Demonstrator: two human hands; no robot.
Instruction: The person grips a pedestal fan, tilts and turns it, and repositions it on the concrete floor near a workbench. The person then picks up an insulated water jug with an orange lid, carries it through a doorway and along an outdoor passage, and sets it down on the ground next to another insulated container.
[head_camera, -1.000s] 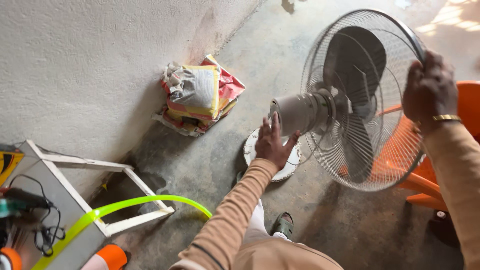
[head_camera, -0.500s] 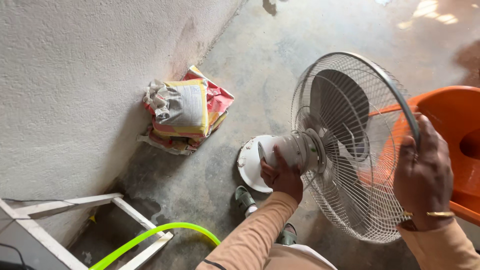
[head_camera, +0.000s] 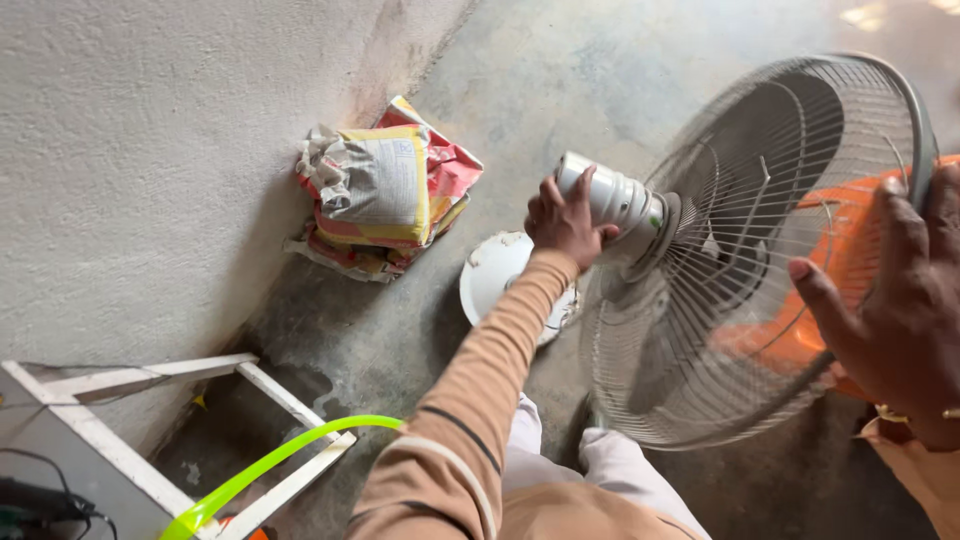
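While the left hand (head_camera: 565, 222) wraps the white motor housing (head_camera: 612, 195) and the right hand (head_camera: 895, 300) clasps the guard rim (head_camera: 915, 110), the pedestal fan (head_camera: 745, 250) stands over its round base (head_camera: 495, 275) on the concrete floor (head_camera: 560, 70). Likely top-heavy; wire grille (head_camera: 700, 340) flexes, so hold rim and housing.

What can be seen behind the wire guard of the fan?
Through the wire guard show the dark fan blades and an orange plastic item. The right hand covers part of it.
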